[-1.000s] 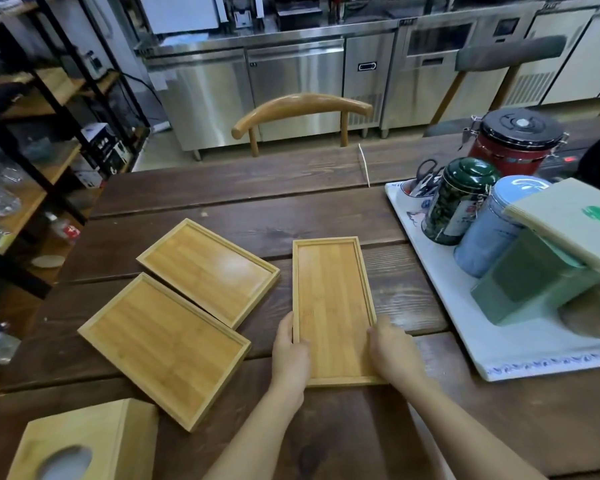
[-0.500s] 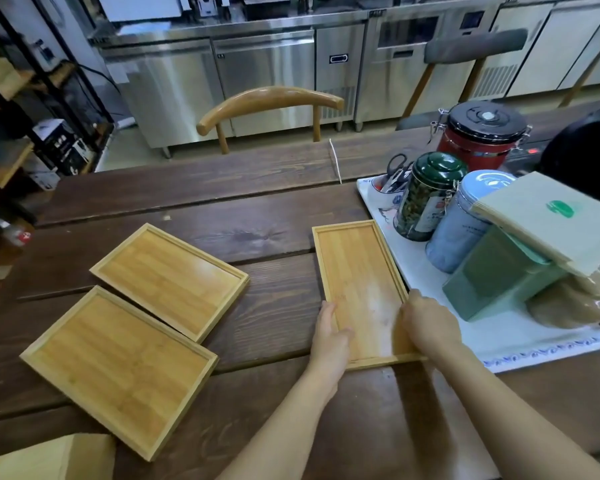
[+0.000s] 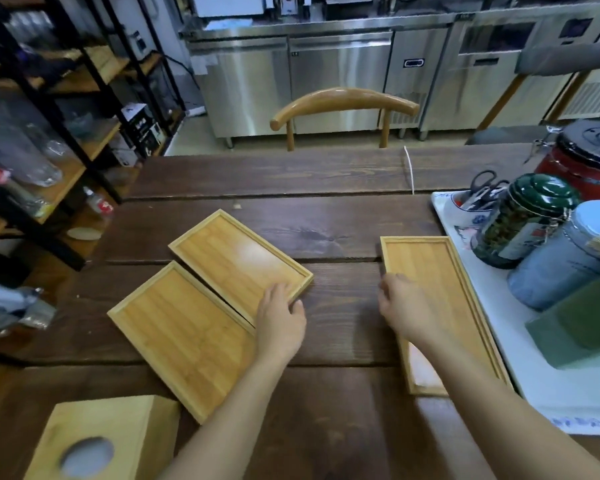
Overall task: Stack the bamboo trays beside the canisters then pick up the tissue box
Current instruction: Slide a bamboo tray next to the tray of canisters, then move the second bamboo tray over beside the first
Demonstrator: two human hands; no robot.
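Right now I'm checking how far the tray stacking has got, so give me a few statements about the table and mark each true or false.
1. Three bamboo trays lie flat and unstacked. True: the narrow tray lies beside the white mat, and the far tray and near tray lie to its left.
2. The left hand rests on the far tray's near corner. True.
3. The right hand grips the tissue box. False: the tissue box sits untouched at the table's near-left corner.
4. The green canister lies on its side. False: it stands upright on the mat.
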